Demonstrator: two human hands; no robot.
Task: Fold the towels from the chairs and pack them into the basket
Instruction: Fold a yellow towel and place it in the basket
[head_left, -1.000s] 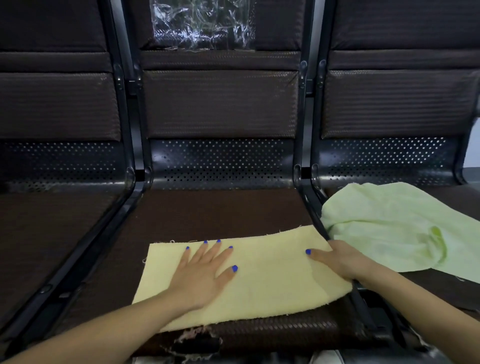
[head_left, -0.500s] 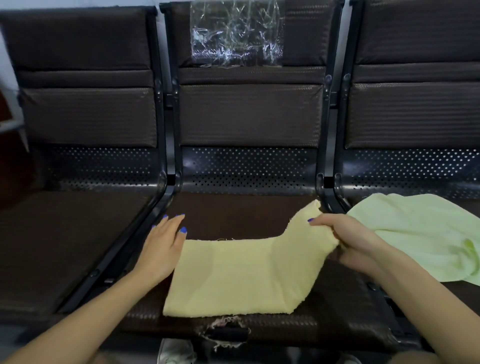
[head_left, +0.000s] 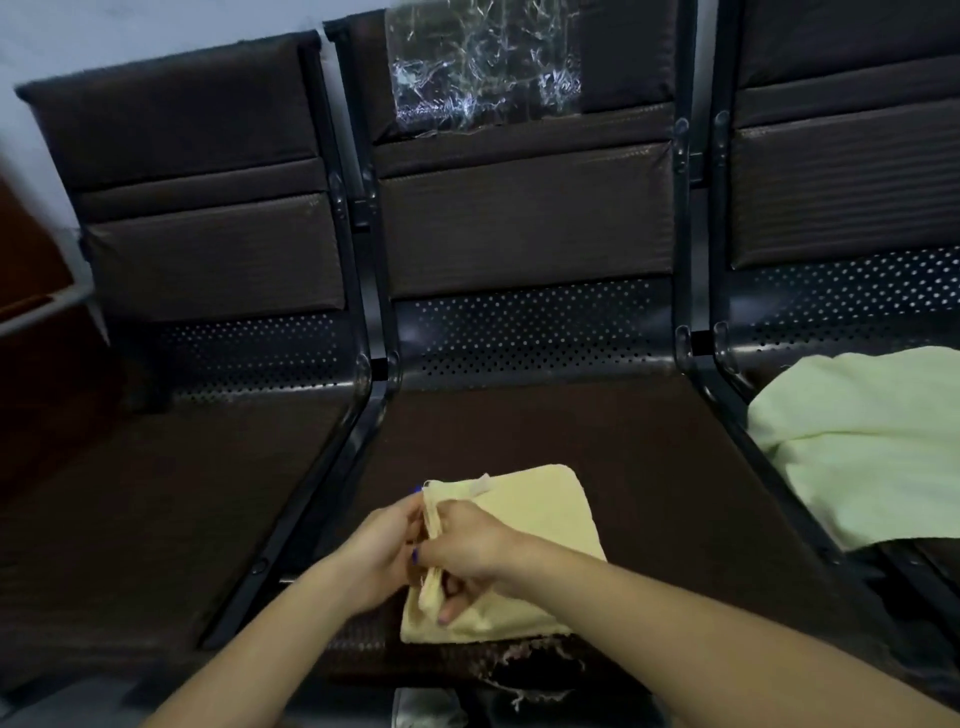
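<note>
Yellow towel (head_left: 524, 525) now folded over, both hands pinching its edge

Middle seat (head_left: 545, 426): the dark cushion lies bare behind the folded yellow towel (head_left: 540, 525) and to its right, giving open passage there. Front of this seat is taken up by the towel, with the left hand (head_left: 379, 551) and right hand (head_left: 467, 545) meeting at its left edge. Black frame rails (head_left: 332, 483) divide the seats on both sides. Left seat (head_left: 156, 493) is bare. Right seat is largely covered by a loose green towel (head_left: 857, 447). Backrests (head_left: 524, 218) close off the rear.
</note>
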